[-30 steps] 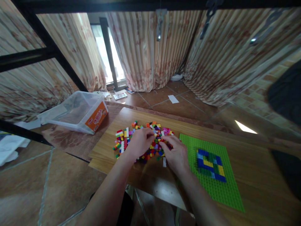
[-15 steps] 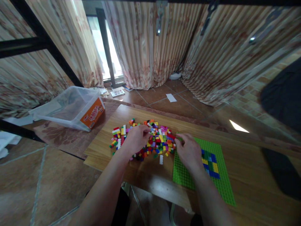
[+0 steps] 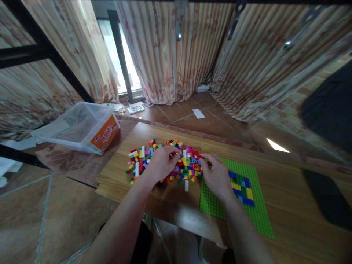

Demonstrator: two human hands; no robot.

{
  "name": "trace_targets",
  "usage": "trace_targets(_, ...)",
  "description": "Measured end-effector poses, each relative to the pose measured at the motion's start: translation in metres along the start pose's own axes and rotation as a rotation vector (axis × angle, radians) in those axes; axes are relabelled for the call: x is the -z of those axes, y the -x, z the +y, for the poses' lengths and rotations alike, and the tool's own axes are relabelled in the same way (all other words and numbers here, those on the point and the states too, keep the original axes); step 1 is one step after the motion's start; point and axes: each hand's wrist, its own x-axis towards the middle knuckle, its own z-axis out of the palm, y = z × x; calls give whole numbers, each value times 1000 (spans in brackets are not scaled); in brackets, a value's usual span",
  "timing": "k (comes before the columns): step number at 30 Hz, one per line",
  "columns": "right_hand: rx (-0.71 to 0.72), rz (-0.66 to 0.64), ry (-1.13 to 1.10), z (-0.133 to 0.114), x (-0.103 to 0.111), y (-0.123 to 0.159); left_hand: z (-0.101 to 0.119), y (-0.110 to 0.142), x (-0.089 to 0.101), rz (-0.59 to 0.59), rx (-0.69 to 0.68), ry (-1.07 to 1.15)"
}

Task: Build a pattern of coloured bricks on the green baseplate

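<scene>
My left hand (image 3: 163,163) hovers over a heap of small multicoloured toy bricks (image 3: 183,169), its curled fingers pointing right. A gap shows between its thumb and forefinger, with nothing visible in it. At the heap's right edge, my right hand (image 3: 217,176) has its thumb and forefinger closed at a red brick (image 3: 198,156). The right wrist lies over a green studded baseplate (image 3: 211,205). On that plate is a flat patch of blue, yellow and green bricks (image 3: 243,189), partly covered by the right hand. A white brick (image 3: 186,186) lies just in front of the heap.
The wooden table (image 3: 170,205) carries a dark flat object (image 3: 327,198) at the right. Left of it, on a floor mat, stands a clear plastic bin (image 3: 82,128) with an orange label. Curtains (image 3: 176,66) hang behind, and papers (image 3: 198,113) lie on the floor.
My right hand has shifted slightly left towards the heap, uncovering more of the brick patch. My left hand stays over the heap, its thumb and forefinger a little further apart. The view has shifted slightly.
</scene>
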Motion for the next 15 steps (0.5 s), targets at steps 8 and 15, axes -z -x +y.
trace_targets(8,102,-125,-273,-26,-14,12,9,0,1,-68,-51,388)
trace_targets(15,68,5,-369,-29,-6,15,14,-4,-8,-113,-45,502)
